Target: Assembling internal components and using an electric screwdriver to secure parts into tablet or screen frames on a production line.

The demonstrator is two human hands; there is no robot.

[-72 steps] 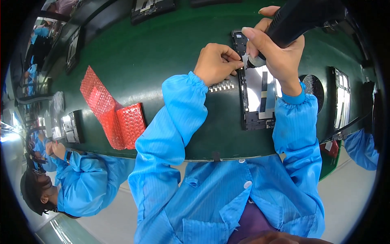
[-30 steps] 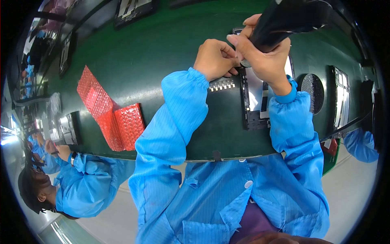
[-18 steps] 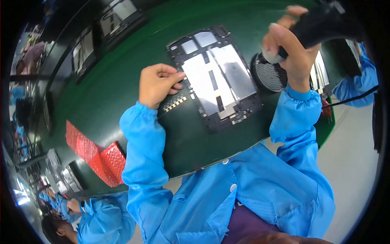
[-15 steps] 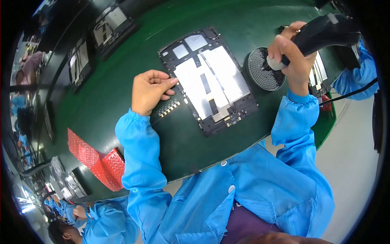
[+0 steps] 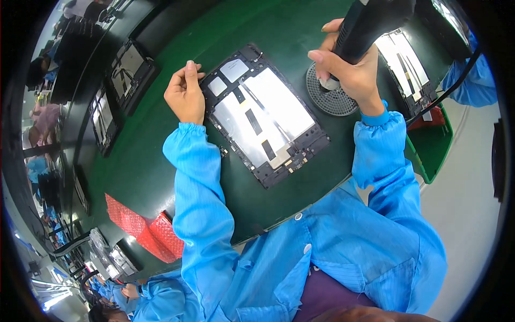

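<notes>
L hand (image 5: 185, 96) moved up; tablet (image 5: 268, 110) just R, maybe touching.

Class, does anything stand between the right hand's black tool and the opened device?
Nothing visible blocks it: between the black tool, in the right hand at the round dish, and the opened device lie only the dish's edge and green tabletop.

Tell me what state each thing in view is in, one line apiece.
Tablet: lying flat, back off, insides showing
Left hand: loosely curled, beside the tablet's edge
Right hand: wrapped around the black tool
Black tool: held, lower end over the round tray
Round tray: lying beside the tablet
Red bubble wrap: bent, lying loose
Second tablet: insides showing
</notes>
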